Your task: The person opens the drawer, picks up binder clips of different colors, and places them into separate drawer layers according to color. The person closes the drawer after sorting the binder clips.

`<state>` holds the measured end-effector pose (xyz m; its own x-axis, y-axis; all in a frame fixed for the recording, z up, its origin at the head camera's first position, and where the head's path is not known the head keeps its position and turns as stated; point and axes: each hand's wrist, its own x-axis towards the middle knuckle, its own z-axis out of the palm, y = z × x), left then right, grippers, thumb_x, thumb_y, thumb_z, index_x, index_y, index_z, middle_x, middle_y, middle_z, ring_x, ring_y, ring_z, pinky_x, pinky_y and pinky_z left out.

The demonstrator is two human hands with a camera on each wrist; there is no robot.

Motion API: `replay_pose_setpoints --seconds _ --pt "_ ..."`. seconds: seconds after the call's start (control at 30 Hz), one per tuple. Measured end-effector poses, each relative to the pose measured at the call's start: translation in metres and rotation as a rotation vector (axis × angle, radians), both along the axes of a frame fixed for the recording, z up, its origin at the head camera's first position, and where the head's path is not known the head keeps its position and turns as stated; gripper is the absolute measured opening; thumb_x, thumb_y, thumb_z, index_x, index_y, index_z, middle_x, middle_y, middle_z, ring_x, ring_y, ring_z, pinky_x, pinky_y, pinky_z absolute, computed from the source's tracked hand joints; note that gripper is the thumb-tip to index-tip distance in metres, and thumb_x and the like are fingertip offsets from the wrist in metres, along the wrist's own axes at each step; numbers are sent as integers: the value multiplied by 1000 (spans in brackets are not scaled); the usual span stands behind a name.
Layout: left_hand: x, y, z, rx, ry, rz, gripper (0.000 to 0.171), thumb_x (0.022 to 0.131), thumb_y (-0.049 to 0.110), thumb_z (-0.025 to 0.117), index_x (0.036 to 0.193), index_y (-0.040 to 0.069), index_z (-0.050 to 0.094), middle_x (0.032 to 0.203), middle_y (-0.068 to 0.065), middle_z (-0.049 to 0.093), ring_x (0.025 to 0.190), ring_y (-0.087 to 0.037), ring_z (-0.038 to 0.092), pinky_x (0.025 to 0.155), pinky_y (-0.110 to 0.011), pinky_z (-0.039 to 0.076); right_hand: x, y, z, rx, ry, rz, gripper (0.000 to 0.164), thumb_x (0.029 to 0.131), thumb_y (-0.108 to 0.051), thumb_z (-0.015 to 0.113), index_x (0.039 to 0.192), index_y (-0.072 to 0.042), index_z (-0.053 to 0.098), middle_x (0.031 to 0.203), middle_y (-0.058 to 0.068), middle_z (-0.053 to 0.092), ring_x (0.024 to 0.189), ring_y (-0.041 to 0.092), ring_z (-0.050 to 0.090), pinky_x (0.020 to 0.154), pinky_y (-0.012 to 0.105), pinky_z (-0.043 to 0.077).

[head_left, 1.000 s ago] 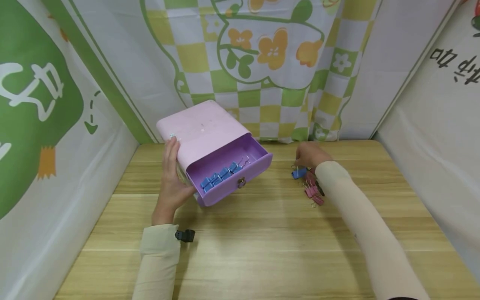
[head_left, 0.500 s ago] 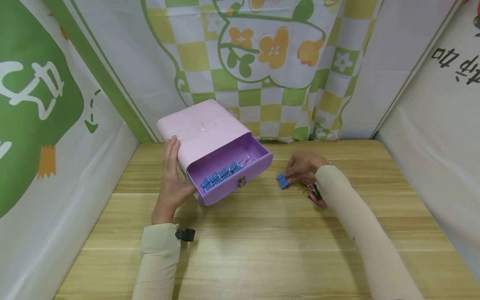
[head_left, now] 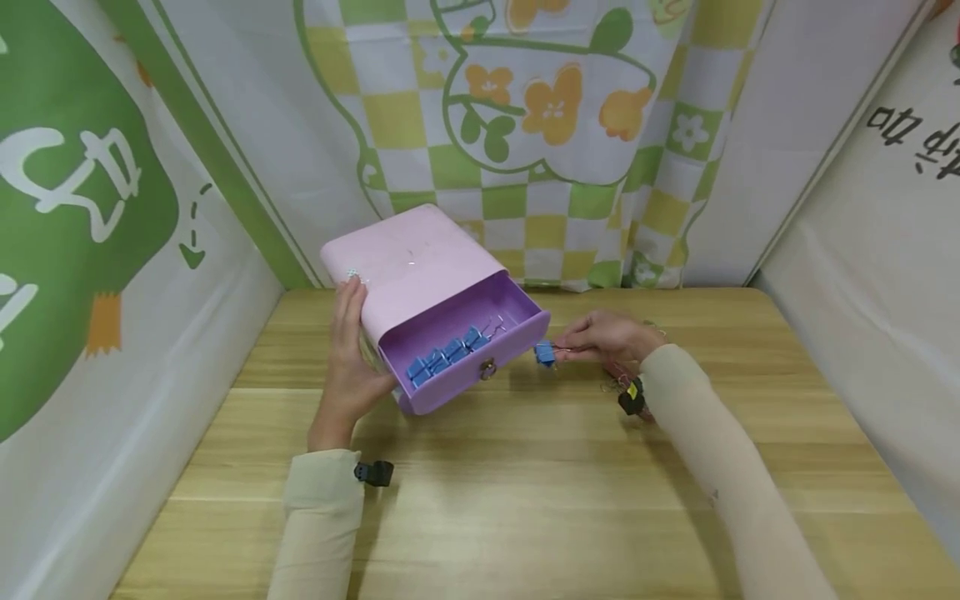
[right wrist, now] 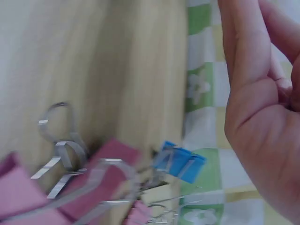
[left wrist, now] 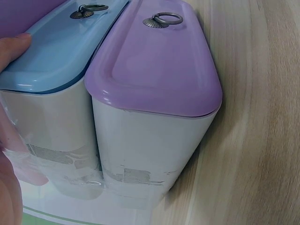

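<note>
Drawer (head_left: 457, 385) at the top of the pink box (head_left: 423, 273) is pulled out, with a row of blue clips (head_left: 454, 350) lined up along its front wall. The right hand (head_left: 611, 333) has thumb and fingertips closed together on the wires of one more blue clip (head_left: 545, 354), which sits just by the drawer's right front corner; can't really tell if it's touching. The left hand (head_left: 345, 372) isn't wrapped tight tbh: fingers pretty straight along the side of the box, spread away from the thumb, holding no clip. Pink clips (right wrist: 23, 192) lie in a loose pile on the table (head_left: 487, 517), by the right wrist. To do this bit well, the clip probably needs to go up and over the front wall first, or it could snag on the lip. Holding it by the wires seems smart, since the blue body leads. Wires stick up at the row's right end and might tangle, so lowering it gently beats dropping it. Light, steady pressure from the left should stop the box sliding.
</note>
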<state>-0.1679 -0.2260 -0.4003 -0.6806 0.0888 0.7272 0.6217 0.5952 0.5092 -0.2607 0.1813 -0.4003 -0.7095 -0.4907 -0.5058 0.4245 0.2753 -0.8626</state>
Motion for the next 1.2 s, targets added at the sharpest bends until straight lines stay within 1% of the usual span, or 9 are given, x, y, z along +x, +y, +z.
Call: replay_pose_setpoints --seconds 0.1,0.2,0.33,0.57,0.67,0.77,0.87,1.03,1.2 --pt "0 1 -1 -10 1 1 122 55 20 92 155 18 21 164 0 15 153 -23 6 126 -47 15 -3 3 13 -95 -23 -73 32 89 -7 66 120 1 66 102 13 75 94 18 73 89 23 56" --pt "-1 0 -1 -11 0 3 124 55 21 93 155 18 20 164 1 14 153 -23 6 126 -47 14 -7 5 32 -161 1 -122 23 90 -5 63 111 -2 71 103 12 74 91 17 74 84 20 58" --pt "-2 -2 -2 -6 0 5 125 53 21 94 155 18 20 164 1 13 153 -23 5 126 -48 14 -11 7 61 -202 35 -149 20 93 -4 59 107 -3 73 103 11 74 93 17 73 85 21 58" --pt "-2 -3 -3 2 3 0 124 53 21 94 154 18 22 164 1 14 153 -23 6 126 -48 14 -8 3 107 -157 113 -169 16 90 -6 64 103 -3 73 98 12 75 93 21 74 86 25 58" --pt "-2 -2 -3 7 2 2 125 52 23 94 154 18 22 164 1 15 153 -23 6 126 -48 14 -4 -2 125 -117 145 -163 22 87 -8 69 107 -1 72 99 13 75 91 21 74 86 27 58" --pt "-2 -3 -3 0 6 1 126 52 23 94 154 18 22 164 1 15 153 -23 6 126 -48 14 -1 -9 142 -44 185 -123 32 83 -12 73 113 -1 70 103 14 74 92 22 74 85 28 59" --pt "-3 -3 -2 -9 9 0 126 52 23 94 155 18 21 164 1 14 153 -23 6 126 -48 14 4 -20 156 59 261 -32 36 81 -15 76 114 -1 69 105 15 74 96 25 73 86 31 59" --pt "-2 -3 -3 -4 0 6 125 52 23 93 155 19 22 164 2 15 153 -23 6 126 -48 14 18 -43 176 224 425 128 29 83 -18 75 108 -3 72 99 15 75 98 31 72 87 36 60" --pt "-2 -1 -3 3 -7 2 127 51 23 95 155 20 21 164 2 15 154 -23 5 126 -49 14 32 -68 189 374 528 207 19 85 -15 72 101 -5 75 92 13 76 85 25 74 80 33 62"
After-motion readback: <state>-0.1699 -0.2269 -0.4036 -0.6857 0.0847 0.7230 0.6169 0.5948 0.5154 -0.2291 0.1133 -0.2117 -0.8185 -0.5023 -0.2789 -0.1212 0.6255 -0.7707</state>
